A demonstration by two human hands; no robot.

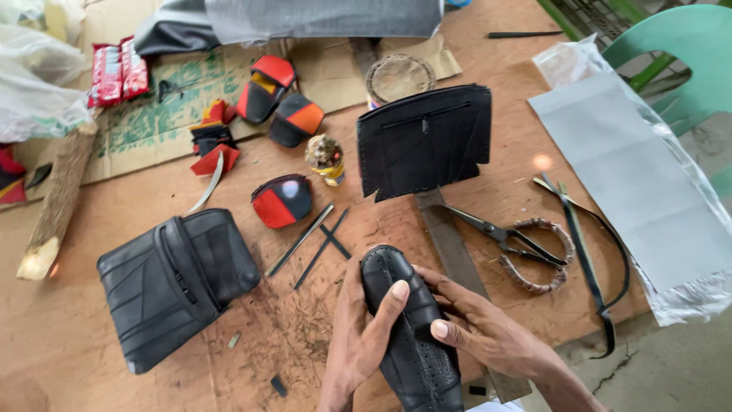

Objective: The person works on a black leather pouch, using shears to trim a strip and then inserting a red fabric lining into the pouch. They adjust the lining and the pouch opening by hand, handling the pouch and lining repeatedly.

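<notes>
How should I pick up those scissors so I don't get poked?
Take the scissors by the wrapped loop handles, coming from the right. The blades point up-left toward the black panel, and the loops lie flat and open on the table.

Worn plywood table, black bag, scissors, grey sheet, cardboard

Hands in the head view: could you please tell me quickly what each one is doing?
Left hand: closed on the black leather piece.
Right hand: holding the same piece.
</notes>
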